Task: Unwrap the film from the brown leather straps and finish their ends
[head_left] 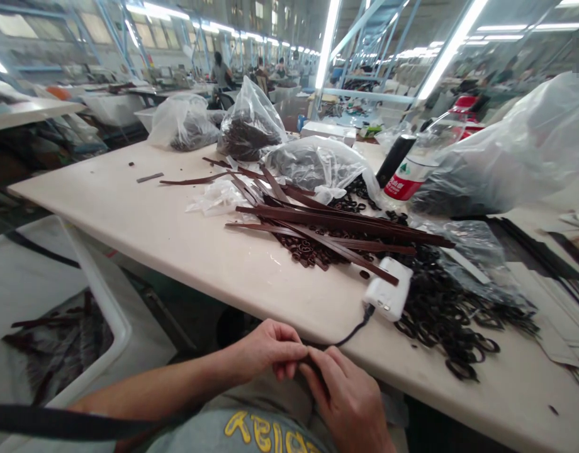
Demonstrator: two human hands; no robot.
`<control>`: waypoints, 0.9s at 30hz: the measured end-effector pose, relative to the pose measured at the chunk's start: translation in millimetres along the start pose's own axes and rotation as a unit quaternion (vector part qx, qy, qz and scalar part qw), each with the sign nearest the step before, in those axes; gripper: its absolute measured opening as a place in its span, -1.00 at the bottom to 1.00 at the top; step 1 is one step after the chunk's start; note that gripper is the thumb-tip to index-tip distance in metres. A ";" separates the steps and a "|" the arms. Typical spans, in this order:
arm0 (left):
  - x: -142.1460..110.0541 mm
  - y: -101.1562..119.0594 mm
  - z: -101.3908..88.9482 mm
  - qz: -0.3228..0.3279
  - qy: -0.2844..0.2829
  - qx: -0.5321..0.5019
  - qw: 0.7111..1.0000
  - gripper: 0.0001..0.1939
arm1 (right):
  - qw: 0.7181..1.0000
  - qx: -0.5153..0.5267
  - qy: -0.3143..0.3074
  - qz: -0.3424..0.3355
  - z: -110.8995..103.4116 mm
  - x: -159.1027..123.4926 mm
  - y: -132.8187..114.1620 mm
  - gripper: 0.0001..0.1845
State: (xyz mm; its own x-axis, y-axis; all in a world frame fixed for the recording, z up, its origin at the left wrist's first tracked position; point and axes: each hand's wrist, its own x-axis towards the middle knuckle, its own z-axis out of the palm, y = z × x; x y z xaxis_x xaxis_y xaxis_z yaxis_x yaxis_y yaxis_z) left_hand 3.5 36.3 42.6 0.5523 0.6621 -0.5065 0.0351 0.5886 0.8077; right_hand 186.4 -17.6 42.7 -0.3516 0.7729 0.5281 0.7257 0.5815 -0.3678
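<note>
My left hand (pixel 276 347) and my right hand (pixel 347 391) meet just off the table's near edge, above my lap. Both are closed in a pinch, fingertips touching. Whatever sits between them is too small and covered to make out; a bit of something dark shows beside the right fingers. Past the hands, brown leather-like strips (pixel 337 221) lie in a loose heap over small brown loops (pixel 304 250). A white power bank (pixel 388 290) with a black cable (pixel 354 333) lies nearest the hands. To its right spreads a pile of black loops (pixel 452 314).
Clear plastic bags (pixel 249 126) of dark pieces line the back of the white table (pixel 143 214). A red-and-white cup (pixel 407 179) stands beside a large bag (pixel 501 151). At the left is a white bin (pixel 94 277) containing brown strips. Other people sit at far tables.
</note>
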 end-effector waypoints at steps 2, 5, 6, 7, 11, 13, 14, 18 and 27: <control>1.6 0.6 -1.2 -0.006 -0.011 0.002 1.000 -0.60 | 1.000 -0.012 0.001 -0.009 -0.7 -0.7 0.8 -0.81; 2.9 3.2 -3.7 -0.012 -0.053 0.023 0.998 -0.63 | 1.000 -0.010 0.004 -0.012 -1.8 -0.5 3.2 -0.80; 2.9 5.0 -4.7 -0.005 -0.066 0.036 0.997 -0.64 | 1.000 -0.007 0.006 -0.009 -2.6 -0.2 4.6 -0.80; 2.8 7.5 -5.8 0.010 -0.073 0.052 0.996 -0.64 | 1.000 -0.005 0.008 -0.005 -3.8 0.2 6.3 -0.79; 5.9 30.1 -15.8 0.150 -0.021 0.238 0.959 -0.55 | 0.999 0.012 0.017 0.027 -11.9 1.3 14.5 -0.75; 14.4 50.1 -25.7 0.248 0.048 0.383 0.889 -0.61 | 0.998 0.030 0.010 0.047 -16.6 1.6 18.0 -0.75; 21.6 61.5 -31.6 0.292 0.087 0.442 0.844 -0.69 | 0.998 0.040 0.006 0.057 -18.8 1.6 19.4 -0.75; 67.1 103.5 -54.0 0.363 0.191 0.565 0.716 -0.82 | 0.994 0.067 0.019 0.089 -26.2 2.1 23.0 -0.78; 138.8 128.0 -57.0 0.323 0.184 0.583 0.723 -0.83 | 0.984 0.079 0.038 0.156 -37.2 6.0 35.6 -0.80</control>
State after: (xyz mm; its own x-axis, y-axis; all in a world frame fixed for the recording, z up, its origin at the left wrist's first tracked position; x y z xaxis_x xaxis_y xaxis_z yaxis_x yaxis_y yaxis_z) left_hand 37.2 229.9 58.4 0.5154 0.8290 0.2172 0.6653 -0.5468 0.5083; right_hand 232.1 -1.6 61.2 -0.0765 0.9022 0.4246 0.6876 0.3561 -0.6327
